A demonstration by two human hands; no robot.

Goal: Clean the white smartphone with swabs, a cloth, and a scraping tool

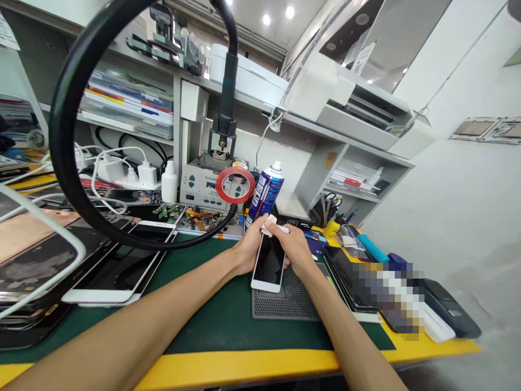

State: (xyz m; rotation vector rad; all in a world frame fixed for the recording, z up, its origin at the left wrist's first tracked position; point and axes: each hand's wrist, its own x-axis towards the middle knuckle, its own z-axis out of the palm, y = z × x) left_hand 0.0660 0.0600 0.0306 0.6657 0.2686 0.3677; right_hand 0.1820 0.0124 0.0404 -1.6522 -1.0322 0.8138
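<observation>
A white phone [270, 263] with a dark screen is held between both hands, tilted above a grey perforated mat [293, 296]. My left hand [249, 247] grips the phone's left edge, its thumb near the top. My right hand [296, 245] is closed at the upper right of the phone, and its fingers press a small white cloth or tissue [268, 224] on the top end. Part of the right fingers is hidden behind the phone. Just behind the hands stands a blue spray can [265, 194].
A green mat [211, 320] covers the yellow-edged table [244, 369]. White tablets [122, 266] lie left, dark devices [352, 277] right. A thick black hose [61, 108] loops in front at left, near a station with red tape [220, 184]. Shelves and a printer [354, 108] stand behind.
</observation>
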